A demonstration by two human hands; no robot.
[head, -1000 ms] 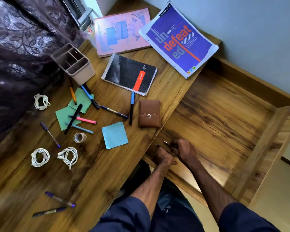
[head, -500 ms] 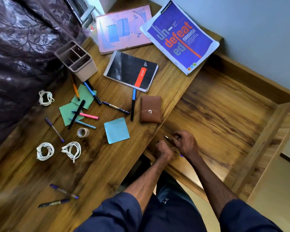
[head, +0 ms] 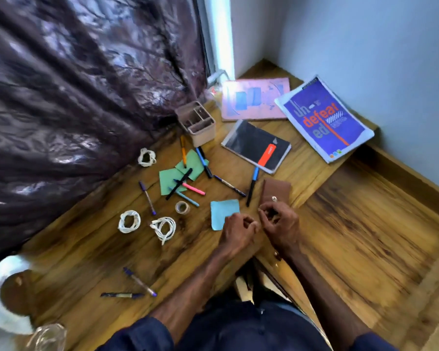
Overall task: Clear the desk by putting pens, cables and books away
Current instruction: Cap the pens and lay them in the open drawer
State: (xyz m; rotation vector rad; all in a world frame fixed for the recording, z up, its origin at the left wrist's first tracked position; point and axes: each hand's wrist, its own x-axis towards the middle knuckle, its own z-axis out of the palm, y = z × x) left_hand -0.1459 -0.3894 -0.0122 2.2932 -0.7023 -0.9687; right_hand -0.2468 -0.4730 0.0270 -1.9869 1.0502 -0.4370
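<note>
Cables (head: 129,221) and pens (head: 147,198) still lie scattered on the desk's (head: 86,249) left. Your left hand (head: 237,230) and right hand (head: 280,224) have come back from the lower shelf (head: 365,224), close together beside the pouch (head: 276,188), fingers curled; blur hides whether they hold anything. The pen they had is out of sight, likely stowed. Books (head: 325,120) remain far right.

One camera sits on the person's head. It looks forward and down at the wooden desk (head: 86,262), close above the left hand (head: 236,231) and the right hand (head: 279,224). Its wide view reaches the dark curtain (head: 61,97) on the left and the pale wall (head: 365,46) on the right.
</note>
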